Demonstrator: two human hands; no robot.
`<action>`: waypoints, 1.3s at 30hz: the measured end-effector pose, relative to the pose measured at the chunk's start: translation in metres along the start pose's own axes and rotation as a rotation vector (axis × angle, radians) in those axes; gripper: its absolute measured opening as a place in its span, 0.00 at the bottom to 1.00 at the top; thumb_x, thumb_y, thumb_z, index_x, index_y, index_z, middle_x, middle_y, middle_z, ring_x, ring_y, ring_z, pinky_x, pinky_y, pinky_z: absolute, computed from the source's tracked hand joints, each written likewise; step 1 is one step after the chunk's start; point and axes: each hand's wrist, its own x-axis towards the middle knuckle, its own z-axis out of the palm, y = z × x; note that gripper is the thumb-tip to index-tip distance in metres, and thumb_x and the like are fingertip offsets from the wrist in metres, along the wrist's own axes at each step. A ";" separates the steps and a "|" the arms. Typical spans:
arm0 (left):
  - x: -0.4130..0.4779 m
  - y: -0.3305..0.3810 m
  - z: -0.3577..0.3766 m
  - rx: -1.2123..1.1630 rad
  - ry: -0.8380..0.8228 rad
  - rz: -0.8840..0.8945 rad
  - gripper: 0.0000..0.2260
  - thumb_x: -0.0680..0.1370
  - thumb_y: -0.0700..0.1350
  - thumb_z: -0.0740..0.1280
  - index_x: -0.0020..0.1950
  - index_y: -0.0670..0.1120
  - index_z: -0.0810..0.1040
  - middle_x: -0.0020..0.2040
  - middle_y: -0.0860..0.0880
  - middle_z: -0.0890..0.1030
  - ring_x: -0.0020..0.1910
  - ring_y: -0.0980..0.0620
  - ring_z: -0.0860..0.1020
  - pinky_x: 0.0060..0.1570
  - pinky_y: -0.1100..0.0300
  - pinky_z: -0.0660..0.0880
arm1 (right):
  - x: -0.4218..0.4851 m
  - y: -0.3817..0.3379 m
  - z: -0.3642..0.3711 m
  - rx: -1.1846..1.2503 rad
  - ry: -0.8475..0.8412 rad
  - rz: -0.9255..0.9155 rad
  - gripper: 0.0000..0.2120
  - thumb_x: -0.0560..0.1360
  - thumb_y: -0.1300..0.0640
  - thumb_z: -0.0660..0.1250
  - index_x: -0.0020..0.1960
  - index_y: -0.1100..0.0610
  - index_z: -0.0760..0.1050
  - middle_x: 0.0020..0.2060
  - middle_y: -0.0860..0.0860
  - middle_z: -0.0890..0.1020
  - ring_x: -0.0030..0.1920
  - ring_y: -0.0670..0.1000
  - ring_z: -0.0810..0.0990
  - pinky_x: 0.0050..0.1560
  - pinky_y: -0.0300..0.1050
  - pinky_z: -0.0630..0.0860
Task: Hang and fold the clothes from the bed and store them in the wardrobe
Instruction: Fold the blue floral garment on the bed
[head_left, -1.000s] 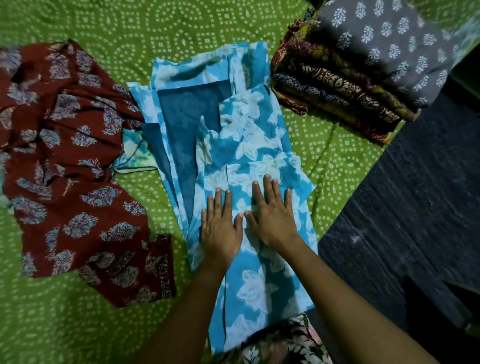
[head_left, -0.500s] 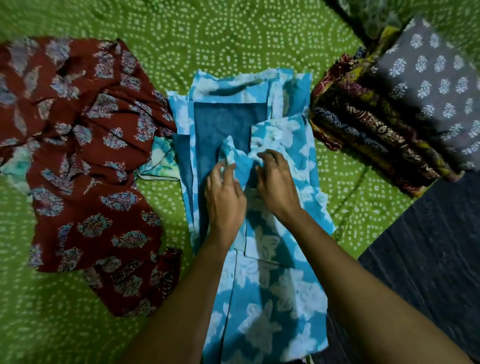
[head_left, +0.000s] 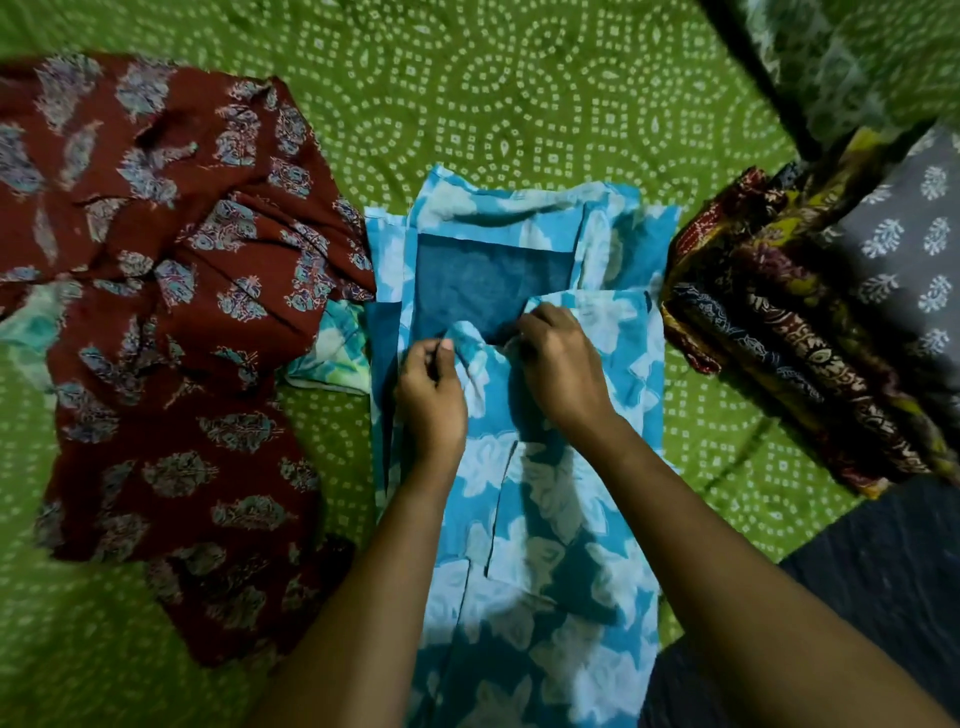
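Reaching up from the lower edge of the frame, two bare forearms meet at the centre. There the left hand (head_left: 431, 400) and the right hand (head_left: 563, 374) each pinch, fingers curled, the upper edge of a turned-over flap of the sky-blue cotton garment with white flower print (head_left: 545, 519). Gripping side by side like this probably lets the person pull the flap straight and set the next fold square.

That garment, the piece being worked, lies flat in a long strip from bottom centre to mid-frame. Its plain darker inner side shows just above the hands, apparently because the side panels are turned inward.

At the left sprawls an unfolded maroon garment with blue-grey motifs (head_left: 171, 364), seemingly waiting its turn. A pale turquoise scrap of cloth (head_left: 332, 353) pokes out between the two.

At the right edge sits a stack of folded dark patterned fabrics (head_left: 779, 338), a grey cloth with white leaf print (head_left: 904, 249) seemingly on top. These are likely finished pieces for the wardrobe, which is out of view.

Everything lies on the green dotted bedspread (head_left: 493, 104).

Counted: two hands, one blue garment, one maroon garment, one turquoise scrap and one stack, its layers too blurred to number.
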 end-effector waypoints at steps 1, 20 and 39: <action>-0.001 -0.002 -0.003 -0.003 0.046 0.020 0.08 0.80 0.40 0.61 0.49 0.36 0.76 0.41 0.44 0.77 0.39 0.51 0.73 0.36 0.71 0.67 | 0.005 -0.005 0.001 0.053 0.052 -0.034 0.11 0.69 0.69 0.61 0.49 0.67 0.78 0.45 0.62 0.78 0.47 0.63 0.76 0.37 0.50 0.72; 0.007 0.001 0.002 -0.270 -0.168 -0.266 0.10 0.75 0.34 0.67 0.55 0.35 0.76 0.48 0.42 0.82 0.40 0.57 0.80 0.44 0.67 0.75 | 0.022 0.016 0.010 -0.014 -0.273 0.099 0.10 0.77 0.54 0.62 0.52 0.59 0.75 0.48 0.52 0.73 0.47 0.54 0.72 0.41 0.46 0.68; 0.003 -0.003 0.010 0.385 0.091 0.659 0.10 0.77 0.41 0.67 0.56 0.39 0.77 0.55 0.42 0.69 0.51 0.47 0.71 0.52 0.61 0.69 | -0.031 0.033 0.032 0.012 0.150 -0.004 0.18 0.78 0.58 0.54 0.58 0.67 0.76 0.57 0.61 0.79 0.60 0.59 0.77 0.60 0.50 0.74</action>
